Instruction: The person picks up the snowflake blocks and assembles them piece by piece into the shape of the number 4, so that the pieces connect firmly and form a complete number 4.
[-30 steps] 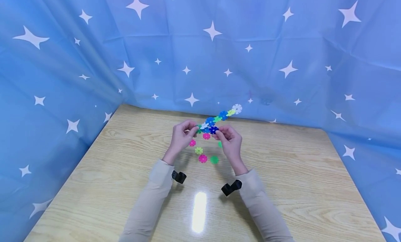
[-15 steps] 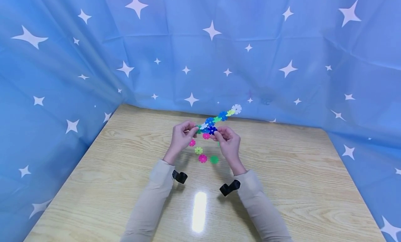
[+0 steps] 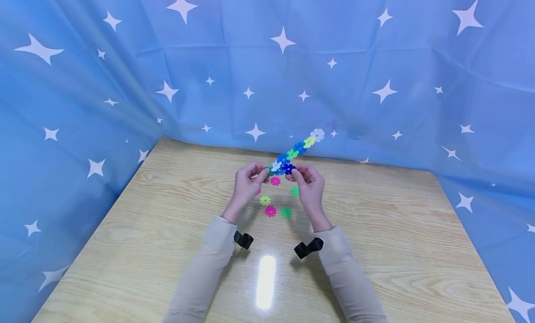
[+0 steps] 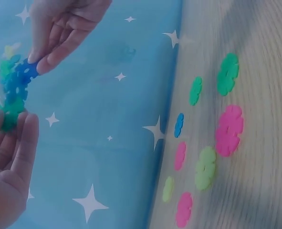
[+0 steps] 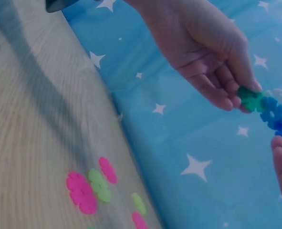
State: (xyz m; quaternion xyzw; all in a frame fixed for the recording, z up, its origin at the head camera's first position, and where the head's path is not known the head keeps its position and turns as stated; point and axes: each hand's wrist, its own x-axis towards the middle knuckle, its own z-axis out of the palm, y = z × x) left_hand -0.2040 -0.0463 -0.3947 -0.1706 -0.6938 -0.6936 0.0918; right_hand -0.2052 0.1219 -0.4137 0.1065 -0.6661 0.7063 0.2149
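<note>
In the head view both hands hold up a chain of interlocking snowflake discs above the table's far part. My left hand (image 3: 247, 186) pinches a green disc (image 5: 250, 99) at the chain's lower left end. A dark blue disc (image 3: 288, 169) is pinched between thumb and fingers of my right hand (image 3: 310, 188). Between them sits a mid-blue disc (image 5: 273, 113), linked to the green one. From there a branch slants up to the right: white, blue, light green, blue, yellow, and a white disc (image 3: 317, 135) at the tip.
Loose discs lie on the wooden table (image 3: 167, 239) under the hands, among them a pink disc (image 3: 270, 211), a green disc (image 3: 286, 213) and a yellow-green disc (image 3: 265, 200). A small blue disc (image 4: 179, 125) shows among them. A blue star-patterned curtain (image 3: 267, 81) stands behind.
The chain's white tip has risen, and the slanting branch stands steeper. My left hand has shifted slightly right; my right hand moved a little left, then back to the right.
</note>
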